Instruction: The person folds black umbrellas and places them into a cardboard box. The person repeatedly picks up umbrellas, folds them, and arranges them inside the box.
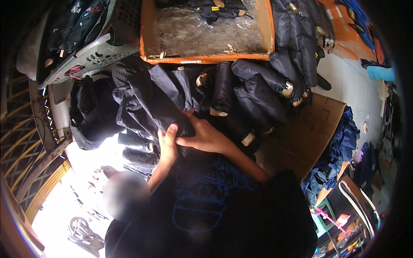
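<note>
Both my hands close around the lower end of a black folding umbrella (pixel 158 101), whose loose fabric spreads up and away to the left. My left hand (pixel 168 144) grips it from the near left, thumb laid along the cloth. From the right, my right hand (pixel 201 134) wraps the same end, its thumb by my left one. The umbrella's handle is hidden by the cloth and my fingers. Just beyond and to the right lie several rolled black umbrellas (pixel 221 88) with pale, wood-coloured handle ends.
An orange-edged cardboard box (pixel 206 59) with clear plastic and a few black umbrellas stands at the far side. A grey perforated basket (pixel 97 56) holds dark umbrellas at far left. Flattened cardboard (pixel 307 133) and crumpled blue cloth (pixel 333 150) lie right; a metal lattice gate (pixel 32 129) stands left.
</note>
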### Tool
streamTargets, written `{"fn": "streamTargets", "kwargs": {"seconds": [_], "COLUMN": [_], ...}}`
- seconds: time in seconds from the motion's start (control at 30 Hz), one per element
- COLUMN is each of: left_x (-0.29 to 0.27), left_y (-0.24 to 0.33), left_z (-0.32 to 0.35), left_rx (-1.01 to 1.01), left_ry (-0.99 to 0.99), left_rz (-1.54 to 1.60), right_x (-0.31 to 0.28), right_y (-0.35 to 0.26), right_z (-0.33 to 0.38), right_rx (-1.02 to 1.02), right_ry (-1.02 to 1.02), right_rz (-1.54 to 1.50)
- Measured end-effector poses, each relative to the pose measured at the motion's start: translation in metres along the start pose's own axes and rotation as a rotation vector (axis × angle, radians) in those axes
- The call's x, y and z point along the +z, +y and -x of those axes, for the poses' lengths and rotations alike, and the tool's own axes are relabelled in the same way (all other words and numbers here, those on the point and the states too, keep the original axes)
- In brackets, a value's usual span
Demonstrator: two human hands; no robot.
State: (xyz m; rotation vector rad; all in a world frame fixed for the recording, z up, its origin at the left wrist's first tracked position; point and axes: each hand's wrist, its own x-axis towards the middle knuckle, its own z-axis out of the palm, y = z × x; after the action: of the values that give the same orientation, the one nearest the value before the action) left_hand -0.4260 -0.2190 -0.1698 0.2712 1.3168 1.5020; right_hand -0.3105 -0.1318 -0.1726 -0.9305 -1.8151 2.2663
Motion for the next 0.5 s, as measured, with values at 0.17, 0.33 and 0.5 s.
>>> {"fn": "streamTargets", "kwargs": {"seconds": [0.17,0.33,0.5], "left_x": [-0.003,-0.007,-0.016], "left_y": [0.001,-0.006,0.006], "left_z": [0.003,-0.003,-0.013], "left_rx": [-0.010,0.133,0.133], "left_ry": [-0.072,-0.075,-0.166], "left_rz": [-0.105,-0.135,-0.169], "right_x": [-0.008,-0.006,0.011], "right_y": [-0.005,0.000,-0.015], "right_z": [0.002,-0.001,-0.002], "right_rx": [-0.069,-0.056,0.068], "right_ry": [-0.050,-0.114,0.100], "right_rz": [0.087,-0.061,-0.080]}}
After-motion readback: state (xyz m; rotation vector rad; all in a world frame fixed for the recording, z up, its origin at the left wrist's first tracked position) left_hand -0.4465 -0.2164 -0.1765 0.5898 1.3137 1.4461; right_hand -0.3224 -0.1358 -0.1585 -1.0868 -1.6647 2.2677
